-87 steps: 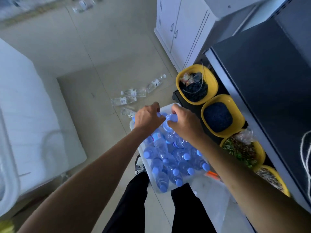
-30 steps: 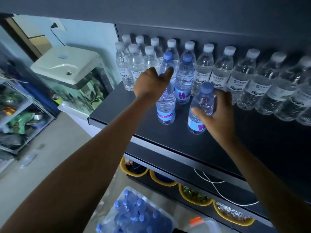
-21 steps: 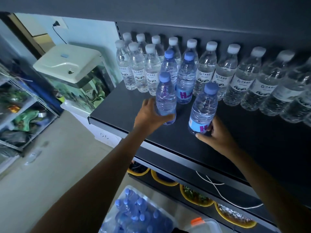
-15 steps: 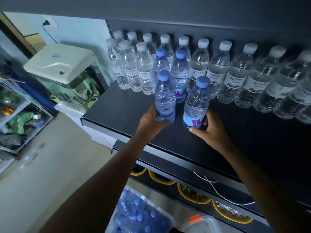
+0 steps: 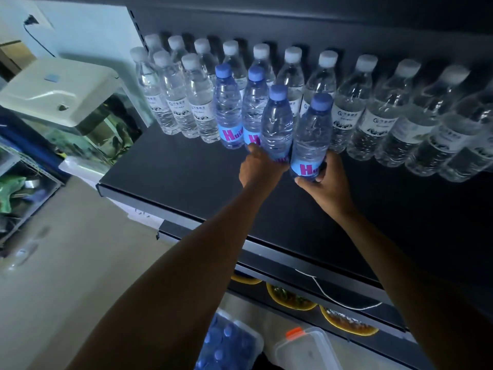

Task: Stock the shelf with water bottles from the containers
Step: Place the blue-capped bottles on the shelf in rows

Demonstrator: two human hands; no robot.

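Nearest, the container of blue-capped bottles [image 5: 229, 343] sits on the floor under the dark shelf [image 5: 170, 169]. Above it the left hand [image 5: 260, 170] and the right hand [image 5: 324, 180] each wrap the base of a full blue-capped water bottle [image 5: 276, 124] [image 5: 310, 134]. These look fairly heavy, thin-walled and slick, so a low grip near the label seems steadiest. Compared with half a second ago, both bottles stand farther back, close against the two blue-capped ones [image 5: 228, 108] and the white-capped row [image 5: 354, 113].

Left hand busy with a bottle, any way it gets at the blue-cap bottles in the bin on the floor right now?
Probably not: the left hand grips a bottle on the shelf; the bin sits far below.
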